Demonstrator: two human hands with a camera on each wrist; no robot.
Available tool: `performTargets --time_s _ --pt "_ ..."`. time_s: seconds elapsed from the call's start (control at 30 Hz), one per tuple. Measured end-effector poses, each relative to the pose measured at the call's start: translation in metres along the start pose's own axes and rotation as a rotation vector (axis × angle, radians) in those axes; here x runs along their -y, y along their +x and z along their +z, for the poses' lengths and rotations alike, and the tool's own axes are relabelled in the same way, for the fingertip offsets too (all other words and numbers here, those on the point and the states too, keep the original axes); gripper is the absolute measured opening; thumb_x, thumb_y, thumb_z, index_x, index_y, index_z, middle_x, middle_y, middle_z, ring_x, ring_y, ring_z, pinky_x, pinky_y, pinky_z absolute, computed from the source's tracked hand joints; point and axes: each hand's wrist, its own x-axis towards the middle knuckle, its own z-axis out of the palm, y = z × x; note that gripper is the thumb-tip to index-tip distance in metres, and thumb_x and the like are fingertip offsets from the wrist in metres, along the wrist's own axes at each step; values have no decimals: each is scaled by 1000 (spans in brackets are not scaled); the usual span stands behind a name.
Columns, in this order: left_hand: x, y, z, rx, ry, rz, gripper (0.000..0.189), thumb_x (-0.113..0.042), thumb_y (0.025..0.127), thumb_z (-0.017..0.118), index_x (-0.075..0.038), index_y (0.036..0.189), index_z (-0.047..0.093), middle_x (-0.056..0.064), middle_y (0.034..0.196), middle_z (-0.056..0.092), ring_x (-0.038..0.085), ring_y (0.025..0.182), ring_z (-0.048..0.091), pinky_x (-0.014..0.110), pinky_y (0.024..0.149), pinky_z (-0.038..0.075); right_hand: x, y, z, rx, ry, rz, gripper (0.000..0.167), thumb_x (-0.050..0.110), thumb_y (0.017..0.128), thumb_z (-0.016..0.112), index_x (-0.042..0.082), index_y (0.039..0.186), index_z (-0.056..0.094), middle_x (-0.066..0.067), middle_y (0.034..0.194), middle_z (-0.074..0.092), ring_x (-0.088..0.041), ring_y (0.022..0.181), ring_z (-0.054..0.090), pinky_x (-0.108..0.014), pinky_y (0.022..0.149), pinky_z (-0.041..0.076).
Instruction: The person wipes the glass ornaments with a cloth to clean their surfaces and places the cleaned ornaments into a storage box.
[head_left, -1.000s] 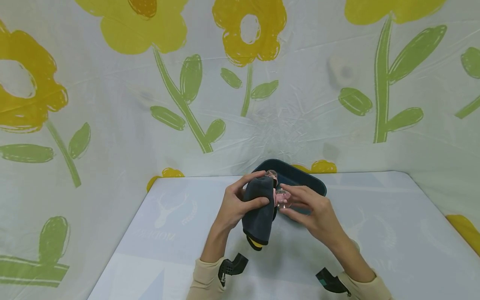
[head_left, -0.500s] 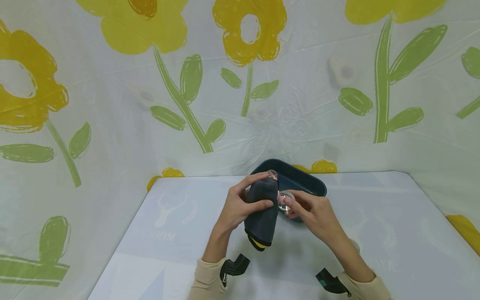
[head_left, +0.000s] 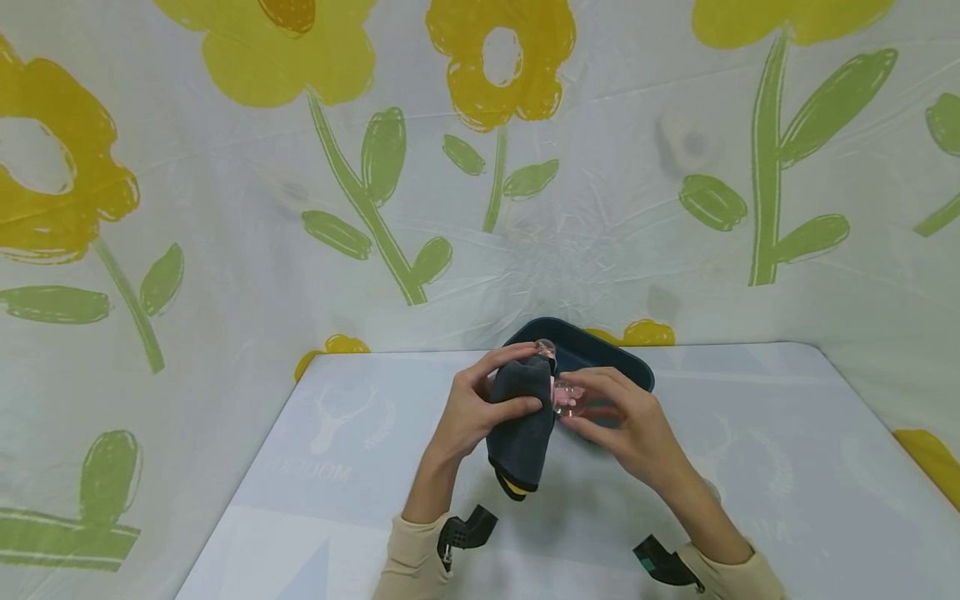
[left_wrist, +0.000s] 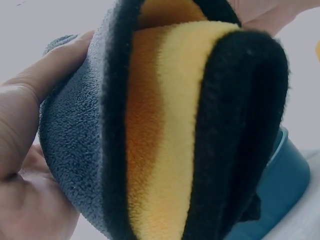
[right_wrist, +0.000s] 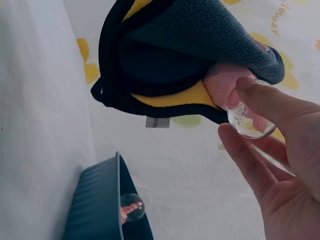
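My left hand (head_left: 471,410) grips a folded dark grey cloth (head_left: 522,421) with a yellow inner side and black edging. The cloth wraps round the pink base (right_wrist: 222,82) of a small snow globe (head_left: 567,399). My right hand (head_left: 633,421) pinches the globe's clear dome (right_wrist: 252,117) between thumb and fingers, with a pink figure visible inside. In the left wrist view the cloth (left_wrist: 165,130) fills the middle and hides the globe; the left thumb lies along its grey side.
Behind the hands a dark blue tray (head_left: 609,360) stands at the table's back edge. Another clear globe with a pink figure (right_wrist: 133,206) sits inside it. The white table (head_left: 360,467) meets a flower-print curtain (head_left: 600,208) at the back.
The right thumb and fingers shifted round the clear dome and back to a wider pinch. The cloth and left hand moved slightly right, then back left.
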Motion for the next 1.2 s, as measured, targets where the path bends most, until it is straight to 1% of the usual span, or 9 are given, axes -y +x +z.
performTargets --time_s 0.17,0.33,0.43,0.6,0.73,0.83,0.97,1.07,1.2 --pt "0 0 -1 -7 0 -2 58 -6 83 77 -7 138 55 9 139 57 21 90 71 39 78 60 0 1 1 -7 -1 -108 61 -7 69 83 14 124 65 -9 125 60 -9 115 59 -19 81 57" --pt "-1 0 -1 -10 10 -4 59 -6 83 77 -8 138 55 8 138 58 20 88 71 39 77 60 -1 2 1 -18 -11 -145 62 -9 68 84 12 123 65 -12 125 60 -10 118 58 -17 82 56" --pt "0 0 -1 -14 18 -3 59 -7 83 77 -7 138 55 7 138 58 20 88 71 39 77 60 -1 1 2 -25 -29 -124 62 -6 69 84 12 125 64 -9 124 61 -9 113 60 -22 80 58" --pt "1 1 0 -19 28 -8 60 -6 83 77 -5 138 54 6 139 58 20 88 70 40 77 60 -2 1 3 -48 -69 -81 60 1 74 83 10 130 62 -7 117 67 -9 97 65 -29 71 60" --pt "1 1 1 -13 23 -14 61 -5 82 78 -5 138 54 5 140 58 21 92 70 40 78 60 -2 0 4 -72 -111 -14 51 4 80 79 10 128 64 -2 104 72 -7 86 66 -22 69 59" --pt "0 1 3 4 4 -8 63 -4 82 78 -3 139 53 5 141 56 23 98 70 41 78 60 0 0 4 -70 -120 76 37 10 86 75 10 123 67 2 90 73 -2 76 66 -16 68 56" --pt "0 2 5 28 -20 5 64 -5 81 79 0 138 52 4 144 54 27 107 68 41 80 60 1 -2 3 -53 -97 171 25 15 92 68 7 115 70 4 77 71 0 65 66 -16 63 56" --pt "0 2 6 33 -27 10 64 -6 80 80 -1 138 52 5 145 53 28 112 67 41 81 60 1 -2 2 -43 -84 204 23 16 94 66 6 113 70 4 74 71 0 62 66 -19 60 56" --pt "0 2 6 28 -21 19 62 -5 80 80 -2 137 54 11 145 52 28 114 66 40 82 60 2 -2 2 -19 -71 220 26 19 94 67 8 117 69 1 79 72 0 64 66 -20 62 57"
